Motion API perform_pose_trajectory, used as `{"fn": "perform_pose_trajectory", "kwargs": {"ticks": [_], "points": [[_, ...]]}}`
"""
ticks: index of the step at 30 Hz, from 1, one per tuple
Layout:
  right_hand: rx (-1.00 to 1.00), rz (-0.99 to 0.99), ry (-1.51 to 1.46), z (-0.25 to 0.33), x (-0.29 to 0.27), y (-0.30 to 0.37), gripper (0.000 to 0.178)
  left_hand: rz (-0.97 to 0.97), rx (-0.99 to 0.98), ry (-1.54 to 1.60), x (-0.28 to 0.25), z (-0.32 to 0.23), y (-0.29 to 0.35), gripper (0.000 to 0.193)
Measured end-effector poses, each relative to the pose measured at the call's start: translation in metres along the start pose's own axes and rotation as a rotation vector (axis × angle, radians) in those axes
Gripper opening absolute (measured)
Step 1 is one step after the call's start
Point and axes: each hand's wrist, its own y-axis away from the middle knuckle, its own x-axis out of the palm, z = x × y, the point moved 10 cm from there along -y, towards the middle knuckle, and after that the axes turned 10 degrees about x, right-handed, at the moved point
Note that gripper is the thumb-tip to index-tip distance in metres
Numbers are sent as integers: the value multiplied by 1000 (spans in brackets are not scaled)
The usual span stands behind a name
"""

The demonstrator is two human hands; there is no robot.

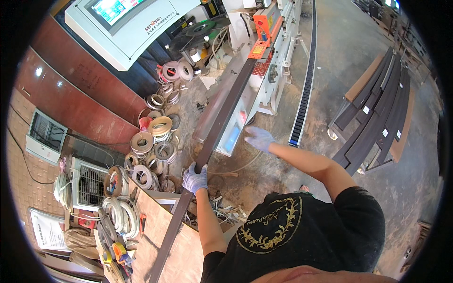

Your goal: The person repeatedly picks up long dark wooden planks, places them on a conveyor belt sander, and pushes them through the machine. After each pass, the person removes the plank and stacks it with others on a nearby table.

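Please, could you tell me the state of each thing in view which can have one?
Long dark board: extended over the wooden tabletop.
Left hand: gloved, gripping the board.
Right hand: gloved, open, empty.
Screen: lit.
Band rolls: mostly coiled, heaped together.
Dark panels: lying side by side.

Held board (219,125): I count one.
Gloved hands (195,179): two, one gripping the board, one right of it.
Screens (113,9): one, left of the board.
Roller tracks (307,85): one, right of it.
Coils (160,134): over ten, left; overlap defeats my exact count.
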Motion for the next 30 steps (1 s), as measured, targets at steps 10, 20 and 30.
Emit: {"fn": "perform_pose_trajectory", "kwargs": {"ticks": [10,20,30], "points": [[0,-55,561,62,67,-70,88,-135,258,84,1,-14,-5,58],[-63,73,666,53,68,-77,95,-175,266,85,-9,98,46,62],[-69,116,702,49,64,-79,96,-293,317,22,-24,77,50,52]]}}
